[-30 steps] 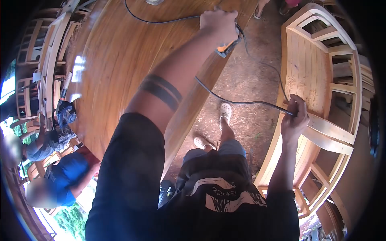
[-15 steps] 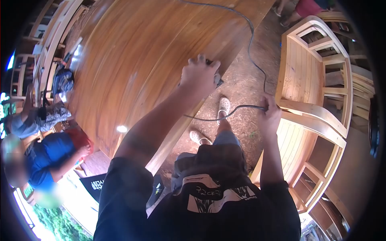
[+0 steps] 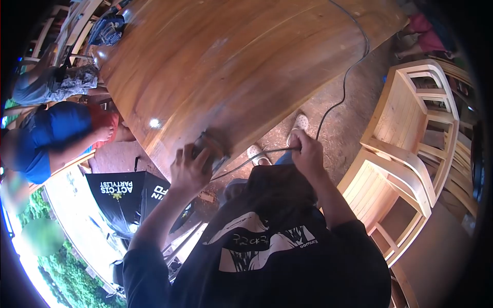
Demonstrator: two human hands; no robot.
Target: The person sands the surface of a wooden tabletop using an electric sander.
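My left hand is wrapped around a dark electric sander, which rests on a wide wooden tabletop close to its near edge. The sander is partly blurred and partly covered by my fingers. A black power cord runs from it to my right hand, whose fingers are closed on the cord over the gap beside the tabletop. Beyond that hand, the cord curves up and across the far part of the wood.
Pale wooden benches stand on the right. At the left are a person in a blue shirt and another in patterned shorts. A black umbrella lies below the table corner. Another person's legs show at the upper right.
My left hand has brought the sander along the near edge toward the lower left corner. My right hand, still holding the cord, has moved left. The view has shifted too.
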